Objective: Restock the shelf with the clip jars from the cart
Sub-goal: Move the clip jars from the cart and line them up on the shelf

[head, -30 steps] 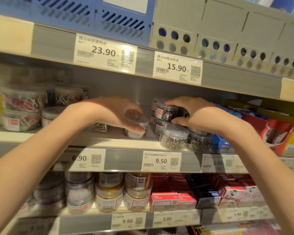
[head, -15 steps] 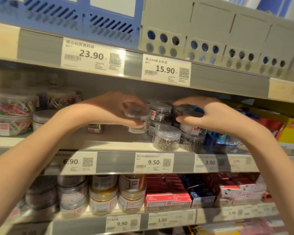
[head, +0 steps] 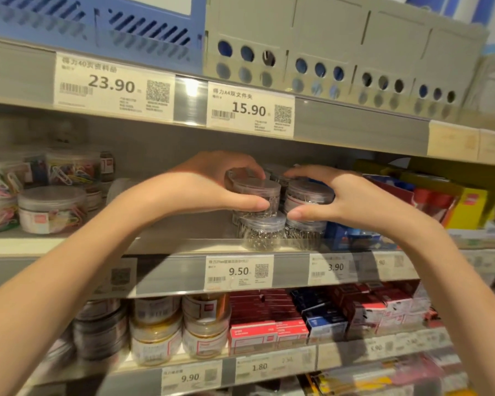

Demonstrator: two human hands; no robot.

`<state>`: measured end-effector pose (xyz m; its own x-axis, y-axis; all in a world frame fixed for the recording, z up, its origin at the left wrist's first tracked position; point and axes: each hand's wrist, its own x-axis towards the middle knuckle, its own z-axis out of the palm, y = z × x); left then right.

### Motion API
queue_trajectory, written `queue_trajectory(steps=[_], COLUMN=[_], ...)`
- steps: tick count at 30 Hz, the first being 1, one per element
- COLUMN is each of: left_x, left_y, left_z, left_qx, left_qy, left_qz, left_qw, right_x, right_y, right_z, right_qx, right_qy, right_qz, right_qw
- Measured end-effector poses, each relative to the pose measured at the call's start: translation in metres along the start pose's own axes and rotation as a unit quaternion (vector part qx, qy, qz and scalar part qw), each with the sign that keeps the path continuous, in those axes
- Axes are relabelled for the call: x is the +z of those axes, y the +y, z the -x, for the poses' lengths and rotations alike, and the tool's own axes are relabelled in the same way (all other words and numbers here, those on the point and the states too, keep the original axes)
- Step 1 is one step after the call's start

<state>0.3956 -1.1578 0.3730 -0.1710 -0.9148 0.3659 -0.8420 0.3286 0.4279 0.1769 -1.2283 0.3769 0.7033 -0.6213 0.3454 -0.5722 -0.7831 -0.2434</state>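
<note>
Clear jars of silver clips stand stacked two high on the middle shelf (head: 183, 245). My left hand (head: 209, 187) grips an upper clear clip jar (head: 254, 194), thumb across its front, fingers over its lid; it sits on a lower jar (head: 262, 232). My right hand (head: 337, 195) holds the neighbouring upper jar (head: 307, 197), thumb below its front, fingers curled over the top. That jar rests on another jar (head: 304, 232). More jars stand behind, mostly hidden by my hands. The cart is out of view.
Tubs of coloured clips (head: 52, 208) stand at the shelf's left, with bare shelf between them and the stack. Blue and red boxes (head: 411, 201) crowd the right. The upper shelf edge (head: 249, 110) with price tags hangs close above. Jars and staple boxes fill the shelf below.
My left hand has carried its jar from the bare shelf rightward and up onto the stack. My right hand has shifted to the adjacent upper jar. The view moved closer.
</note>
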Motion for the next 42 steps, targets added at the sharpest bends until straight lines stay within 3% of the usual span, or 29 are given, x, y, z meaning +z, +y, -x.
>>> queue_trajectory(steps=[13,20,31,42], left_x=[0.023,0.024,0.029,0.029], left_y=[-0.005,-0.006,-0.009,-0.009], left_z=[-0.004,0.009,0.012,0.011], left_qx=[-0.017,-0.003,0.014,-0.031], left_qy=[0.084,0.052,0.079,0.071], left_qz=[0.025,0.029,0.066,0.045], left_qw=[0.996,0.998,0.995,0.996], right_x=[0.006,0.008,0.009,0.013], right_y=[0.002,0.006,-0.006,-0.001], right_z=[-0.001,-0.004,0.008,0.006], right_qx=[-0.052,-0.055,-0.061,-0.075], right_qy=[0.023,0.031,0.058,0.056], right_qz=[0.027,0.027,-0.027,-0.036], right_qw=[0.998,0.998,0.996,0.995])
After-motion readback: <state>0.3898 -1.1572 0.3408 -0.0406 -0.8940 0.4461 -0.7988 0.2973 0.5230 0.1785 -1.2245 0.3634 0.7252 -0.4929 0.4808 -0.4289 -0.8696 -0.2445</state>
